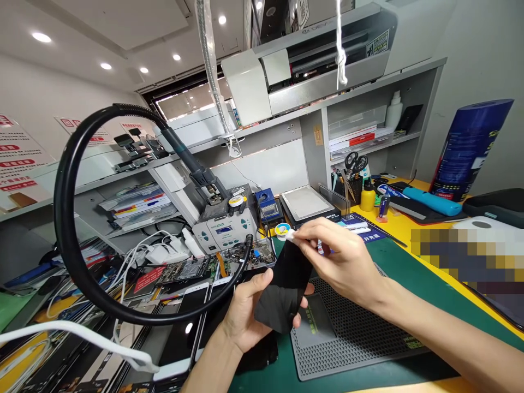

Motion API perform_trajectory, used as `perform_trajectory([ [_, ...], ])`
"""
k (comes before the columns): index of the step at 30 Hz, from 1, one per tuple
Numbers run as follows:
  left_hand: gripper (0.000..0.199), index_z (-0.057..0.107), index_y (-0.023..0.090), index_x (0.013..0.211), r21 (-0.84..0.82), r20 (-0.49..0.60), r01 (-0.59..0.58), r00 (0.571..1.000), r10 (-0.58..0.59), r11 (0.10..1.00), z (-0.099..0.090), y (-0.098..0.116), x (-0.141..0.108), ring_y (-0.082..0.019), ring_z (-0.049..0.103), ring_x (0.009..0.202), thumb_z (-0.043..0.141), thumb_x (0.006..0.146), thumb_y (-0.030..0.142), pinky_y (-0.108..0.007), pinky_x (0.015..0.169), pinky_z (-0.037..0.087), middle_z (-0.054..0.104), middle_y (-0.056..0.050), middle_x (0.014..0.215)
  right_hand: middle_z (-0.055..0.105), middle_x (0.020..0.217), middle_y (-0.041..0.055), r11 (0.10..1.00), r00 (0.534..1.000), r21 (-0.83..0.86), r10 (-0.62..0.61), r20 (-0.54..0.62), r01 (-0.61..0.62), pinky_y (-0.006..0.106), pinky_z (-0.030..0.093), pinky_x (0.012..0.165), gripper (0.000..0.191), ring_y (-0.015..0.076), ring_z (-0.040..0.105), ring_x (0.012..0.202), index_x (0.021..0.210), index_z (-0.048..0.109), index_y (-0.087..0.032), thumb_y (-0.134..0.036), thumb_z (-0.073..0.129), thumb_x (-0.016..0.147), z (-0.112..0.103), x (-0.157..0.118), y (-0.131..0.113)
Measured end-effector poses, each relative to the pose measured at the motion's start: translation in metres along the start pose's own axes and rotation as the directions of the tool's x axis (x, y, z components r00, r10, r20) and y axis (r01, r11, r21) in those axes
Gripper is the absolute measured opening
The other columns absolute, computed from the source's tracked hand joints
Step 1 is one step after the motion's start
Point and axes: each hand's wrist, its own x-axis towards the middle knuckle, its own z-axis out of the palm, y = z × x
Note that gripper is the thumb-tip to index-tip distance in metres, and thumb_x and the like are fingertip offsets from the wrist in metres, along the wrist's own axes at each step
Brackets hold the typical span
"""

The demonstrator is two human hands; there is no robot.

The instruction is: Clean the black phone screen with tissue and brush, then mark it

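Observation:
My left hand (254, 311) grips a black phone (289, 273), its thumb at the near side and fingertips showing round the other edge. The phone is held tilted above the mat, its dark glossy face reflecting toward me. At its far top end, my right hand (335, 251) pinches a small white wad (290, 234), perhaps tissue or cloth, against or very near the surface. Fingers hide most of the wad. Just beyond it lies a small round solder reel or tin (282, 230). Below the hands is a grey perforated work mat (356, 327) on a green mat (393, 262).
A thick black hose (67, 218) loops across the left side from a rework station (225, 229). Phones and circuit boards (184, 270) crowd the left bench. Right are a yellow bottle (367, 197), scissors (355, 164), a blue-handled tool (434, 201) and a tall blue can (470, 150).

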Motion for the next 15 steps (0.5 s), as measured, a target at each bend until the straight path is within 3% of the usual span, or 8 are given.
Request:
perform_trajectory([
  [4, 0.053, 0.062, 0.001, 0.124, 0.014, 0.002, 0.013, 1.0, -0.013, 1.0, 0.0, 0.0, 0.0, -0.027, 0.067, 0.09, 0.045, 0.094, 0.041, -0.034, 0.066, 0.052, 0.067, -0.026, 0.114, 0.068, 0.086, 0.0077, 1.0, 1.0, -0.011, 0.019, -0.016, -0.019, 0.032, 0.051, 0.069, 0.014, 0.0183, 0.063, 0.078, 0.092, 0.066, -0.018, -0.007, 0.06, 0.088, -0.003, 0.001, 0.004],
  [12, 0.04, 0.072, 0.007, 0.101, -0.05, -0.073, -0.027, 0.997, 0.023, 0.998, -0.001, 0.001, 0.001, -0.023, 0.069, 0.079, 0.045, 0.096, 0.037, -0.037, 0.066, 0.057, 0.073, -0.015, 0.091, 0.066, 0.086, 0.0075, 0.988, 0.976, 0.119, -0.12, 0.179, 0.1, 0.03, 0.049, 0.068, 0.012, 0.0173, 0.061, 0.079, 0.092, 0.063, -0.017, -0.008, 0.057, 0.089, 0.013, -0.015, -0.009],
  [15, 0.041, 0.071, 0.006, 0.106, -0.038, -0.075, -0.033, 0.997, 0.031, 0.999, 0.0, 0.0, 0.0, -0.025, 0.069, 0.081, 0.046, 0.096, 0.037, -0.037, 0.064, 0.057, 0.073, -0.017, 0.092, 0.066, 0.087, 0.0075, 0.994, 0.985, 0.087, -0.081, 0.15, 0.068, 0.03, 0.049, 0.07, 0.012, 0.0173, 0.061, 0.08, 0.094, 0.063, -0.017, -0.008, 0.057, 0.09, 0.012, -0.014, -0.007],
])
